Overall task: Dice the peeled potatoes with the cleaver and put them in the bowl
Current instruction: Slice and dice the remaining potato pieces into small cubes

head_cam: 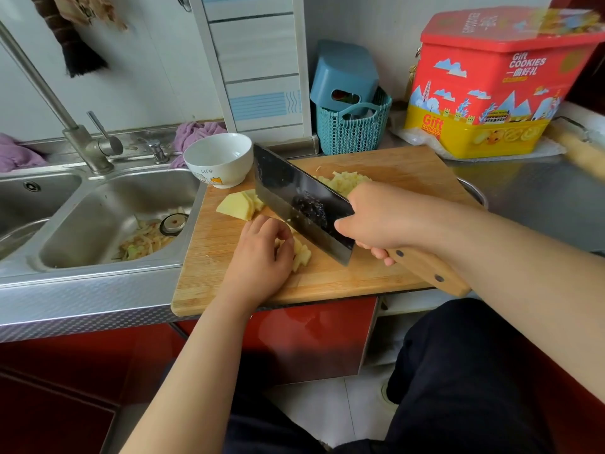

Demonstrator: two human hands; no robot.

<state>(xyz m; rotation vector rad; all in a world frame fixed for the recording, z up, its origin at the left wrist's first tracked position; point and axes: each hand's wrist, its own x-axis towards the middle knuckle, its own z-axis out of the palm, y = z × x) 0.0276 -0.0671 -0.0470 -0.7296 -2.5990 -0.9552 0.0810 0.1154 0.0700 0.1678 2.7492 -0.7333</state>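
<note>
On the wooden cutting board [327,280], my left hand [262,257] curls over a stack of pale potato strips [302,255] and holds them down. My right hand [376,221] grips the wooden handle of the dark cleaver [294,198], whose blade stands just right of my left fingers, above the strips. A bigger pile of sliced potato [240,204] lies at the board's far left. Behind the blade sits a heap of diced potato [343,183]. The white bowl [218,158] stands empty at the board's far left corner.
A steel double sink [98,224] with peelings borders the board on the left, with a tap [88,145] behind it. A teal basket [352,126] and a red and yellow cookie tin [491,86] stand at the back right. A rolling pin [576,152] lies at the far right.
</note>
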